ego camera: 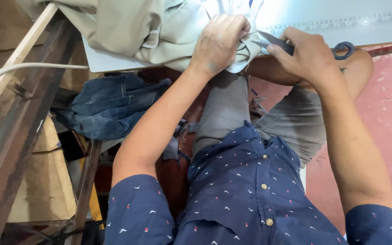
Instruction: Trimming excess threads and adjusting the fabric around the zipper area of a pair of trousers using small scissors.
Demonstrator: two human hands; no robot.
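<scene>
A beige garment point(159, 31) lies bunched on a pale tabletop point(332, 20). My left hand point(218, 43) grips a fold of this cloth at the table's near edge. My right hand point(309, 56) holds dark scissors point(277, 43) with a blue-grey handle loop point(345, 50). The blades point left and meet the cloth just beside my left fingers. Whether the blades are cutting into the fabric I cannot tell.
A ruler scale point(341, 22) runs along the tabletop. Folded blue denim point(110, 104) rests on a lower ledge at the left, beside wooden slats point(19, 54) and a white cord point(23, 68). Red floor point(386, 113) shows at the right. My knees sit under the table.
</scene>
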